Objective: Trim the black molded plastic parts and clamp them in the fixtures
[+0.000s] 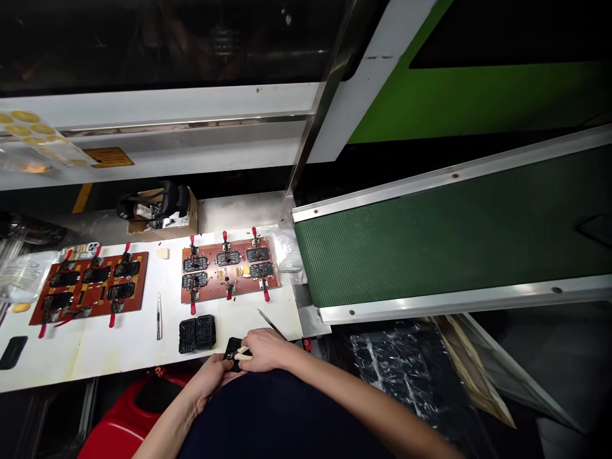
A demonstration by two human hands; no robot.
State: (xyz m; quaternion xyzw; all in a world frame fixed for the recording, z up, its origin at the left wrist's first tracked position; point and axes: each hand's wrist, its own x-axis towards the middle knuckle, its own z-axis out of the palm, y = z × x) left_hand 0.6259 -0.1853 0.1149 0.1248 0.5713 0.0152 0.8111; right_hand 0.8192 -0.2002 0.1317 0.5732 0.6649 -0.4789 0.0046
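Note:
At the table's front edge, close to my body, I hold a small black plastic part (pixel 233 349). My left hand (pixel 213 376) is closed on its left and lower side. My right hand (pixel 264 350) comes in from the right with bent fingers at the part; pale coverings show on its thumb and a fingertip. Whether a small tool is also in that hand I cannot tell. Just left of my hands lie two black ribbed plastic parts (pixel 197 333), side by side. A pen-like blade tool (pixel 270 323) rests beyond my right hand.
Two red-brown fixture boards, one in front (pixel 217 288) and one at left (pixel 100 280), carry black parts under red-handled clamps. A utility knife (pixel 159 317) lies between them. A cardboard box (pixel 189 220) stands behind. The green conveyor (pixel 430 236) rises at right; a red stool (pixel 119 424) is below.

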